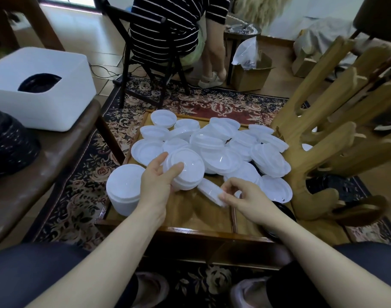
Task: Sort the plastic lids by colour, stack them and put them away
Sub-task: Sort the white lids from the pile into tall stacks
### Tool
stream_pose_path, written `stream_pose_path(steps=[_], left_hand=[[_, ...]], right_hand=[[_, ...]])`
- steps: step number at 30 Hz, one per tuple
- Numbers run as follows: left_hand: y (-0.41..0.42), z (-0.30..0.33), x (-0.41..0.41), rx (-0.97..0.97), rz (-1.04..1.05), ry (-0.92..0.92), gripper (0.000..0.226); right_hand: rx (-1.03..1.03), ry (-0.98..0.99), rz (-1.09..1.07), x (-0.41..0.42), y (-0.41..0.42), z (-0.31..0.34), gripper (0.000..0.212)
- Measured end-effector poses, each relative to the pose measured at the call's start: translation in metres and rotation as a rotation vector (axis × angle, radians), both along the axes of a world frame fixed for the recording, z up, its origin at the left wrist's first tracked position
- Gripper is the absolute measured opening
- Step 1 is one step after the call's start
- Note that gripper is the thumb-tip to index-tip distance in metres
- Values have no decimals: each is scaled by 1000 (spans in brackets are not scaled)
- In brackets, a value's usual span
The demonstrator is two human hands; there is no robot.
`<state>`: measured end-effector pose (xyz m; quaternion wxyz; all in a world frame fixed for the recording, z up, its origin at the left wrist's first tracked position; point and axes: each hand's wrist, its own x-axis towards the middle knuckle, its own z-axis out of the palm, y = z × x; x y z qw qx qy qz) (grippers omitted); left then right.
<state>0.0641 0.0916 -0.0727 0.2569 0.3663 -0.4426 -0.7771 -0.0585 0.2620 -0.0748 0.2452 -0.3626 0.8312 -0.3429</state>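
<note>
Lid pile (223, 143) on low table (196, 214), centre. Lid stack (123, 187) at table's left edge. Left hand (159, 181) holds stack of lids (185, 170) near pile's left side; right hand (245, 196) pinches tilted lid (210, 192) right of it. Box (41, 90) on bench (45, 163), far left. Chair (150, 58) behind table. Wooden rack (323, 134) right.

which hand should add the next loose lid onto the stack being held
Right. The left hand already grips the short stack of white plastic lids, while the right hand pinches a single white lid tilted on edge right beside that stack, so it probably only needs a short move over.
</note>
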Motion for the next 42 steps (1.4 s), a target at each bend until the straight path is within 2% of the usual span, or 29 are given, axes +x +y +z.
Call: stream_pose_path(steps=[3,9,12,15,18,21,23,24,26,28,30,31,34,35,38,42], left_hand=[[0,2,0,5,39,13,58],[-1,2,0,0,80,34,58],[-1,1,1,-25,71,28,58],[5,1,1,-39,-74,52,47],[14,1,-1,-17,-250,27,31],[16,-2,-1,0,-281,-1,27],[15,-1,-1,1,-276,-8,27],[14,-1,-1,-4,-279,-7,27],[15,1,0,-26,-306,0,27],[18,3,1,-67,-344,6,29],[20,4,1,-96,-356,10,29],[20,4,2,-98,-352,13,28],[19,6,2,-76,-349,16,33],[20,5,1,-76,-356,16,33],[23,3,2,-84,-381,12,21],[22,4,2,-74,-369,6,23]], right_hand=[[-108,-92,-72,-2,-2,10,13],[-220,-418,-202,-15,6,30,9],[-373,-676,-289,-19,8,39,11],[-495,-933,-301,-15,4,44,21],[-513,-1025,-333,-9,-2,42,32],[-528,-1025,-372,-7,-6,41,33],[-482,-933,-334,-5,-8,41,31],[-438,-852,-302,-3,-9,41,32],[-331,-648,-248,2,-11,40,49],[-206,-354,-168,8,-10,38,67],[-135,-139,-137,9,-9,32,74],[-147,-124,-161,9,-9,31,69],[-267,-231,-320,3,-9,30,33],[-281,-228,-345,1,-9,31,28],[-263,-224,-288,-2,-8,32,26],[-342,-363,-334,-2,-8,31,21]])
